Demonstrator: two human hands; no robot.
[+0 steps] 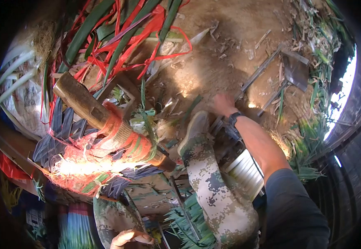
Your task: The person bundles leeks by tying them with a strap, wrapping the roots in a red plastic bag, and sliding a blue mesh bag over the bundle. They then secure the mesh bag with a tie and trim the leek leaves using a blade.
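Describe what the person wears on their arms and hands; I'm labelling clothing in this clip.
The right hand is bare, with a dark watch on the wrist. The forearm is uncovered; a dark grey sleeve starts above the elbow. The left hand at the bottom edge is bare too, no glove; its sleeve is out of view.

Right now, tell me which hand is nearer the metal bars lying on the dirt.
Right. The right hand reaches out past the shoe and is at the near end of the metal bars. The left hand is far back, low beside the camouflage-clad knee, well away from them.
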